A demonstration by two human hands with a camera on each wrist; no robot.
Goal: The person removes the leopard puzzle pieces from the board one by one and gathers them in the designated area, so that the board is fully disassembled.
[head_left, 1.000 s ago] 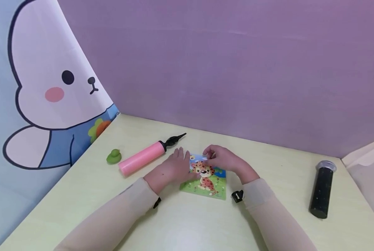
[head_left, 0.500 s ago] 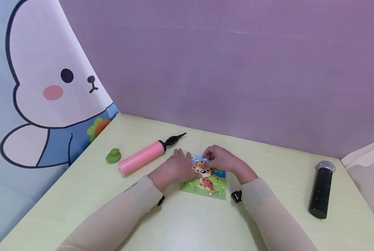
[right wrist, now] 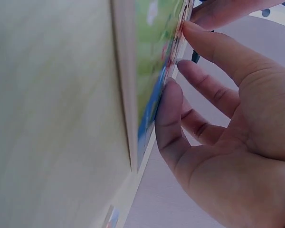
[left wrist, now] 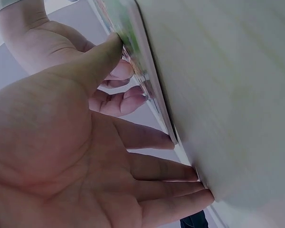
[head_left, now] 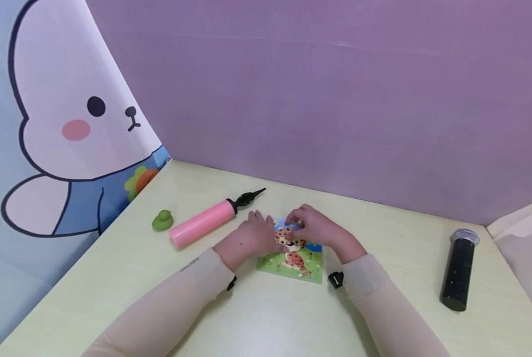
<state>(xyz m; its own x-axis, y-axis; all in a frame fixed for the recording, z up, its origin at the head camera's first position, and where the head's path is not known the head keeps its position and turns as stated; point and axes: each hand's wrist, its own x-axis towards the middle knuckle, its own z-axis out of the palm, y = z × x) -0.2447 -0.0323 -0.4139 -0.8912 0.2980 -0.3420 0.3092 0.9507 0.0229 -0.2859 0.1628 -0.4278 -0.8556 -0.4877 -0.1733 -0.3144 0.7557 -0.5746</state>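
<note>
A thin, square picture board [head_left: 292,270] printed with a cartoon leopard lies on the table. At its left side is my left hand [head_left: 254,237], fingers straight. In the left wrist view its thumb [left wrist: 111,50] touches the board's face, the index finger is right at the edge, and the other fingertips rest on the tabletop. My right hand [head_left: 321,228] arches over the upper right part, fingers bent. The right wrist view has its thumb [right wrist: 204,40] and a fingertip on the printed face, with nothing visible between them. Both hands partly hide the picture.
A pink hand pump [head_left: 203,225] with a black nozzle lies left of the board, and a green toy duck [head_left: 162,220] beyond it. At far right lies a black cylinder [head_left: 459,272] with a silvery end. A small printed piece [right wrist: 112,218] shows low in the right wrist view.
My left hand and forearm have shifted slightly to the right over the board's left side. My right hand has barely moved, its fingers edging left. The board stays in place.
</note>
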